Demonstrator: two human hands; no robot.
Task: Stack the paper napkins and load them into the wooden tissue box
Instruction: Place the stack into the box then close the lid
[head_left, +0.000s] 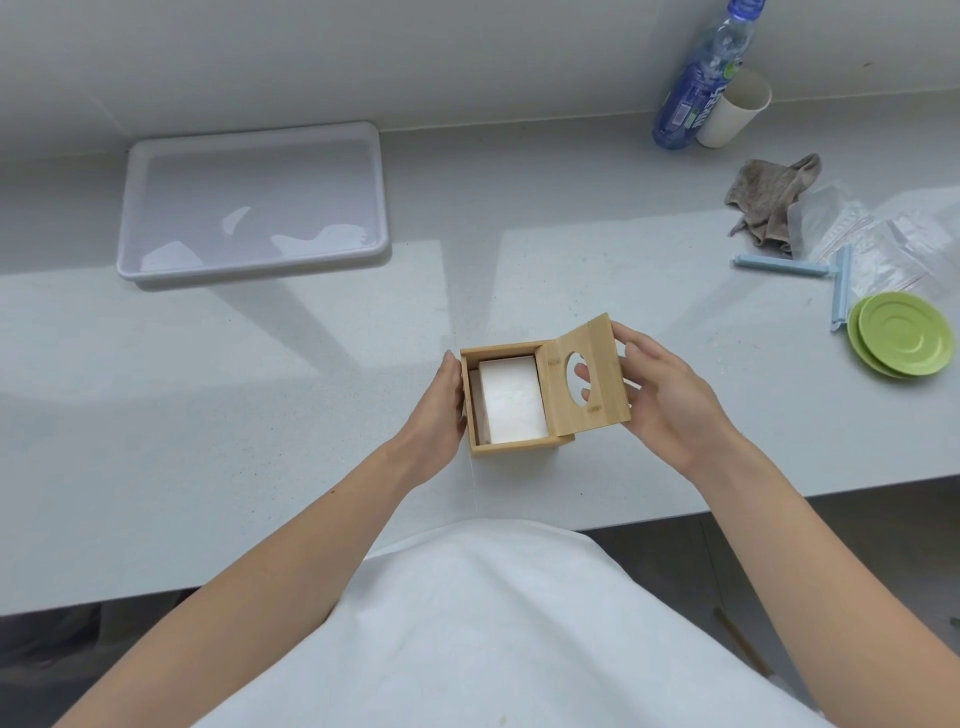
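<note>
We're seeing one wooden tissue box sitting near the counter's front edge, dead centre, with one white napkin stack lying inside, top face exposed. Left hand is pressing flat and open against the box's 9 o'clock wall, gripping nothing else. Right hand is pinching one slotted lid at the box's 3 o'clock side, fingers curled round its edge, a fingertip showing through the oval cutout; lid is tilting over the box's right rim. Writing: only the blue bottle at 1 o'clock is carrying a label, and we can't read it. Counting the rest: one white cup touching the bottle, one grey tray at 11 o'clock, one crumpled rag, two blue clips, two stacked green saucers at 3 o'clock, some clear bags, number unclear.
</note>
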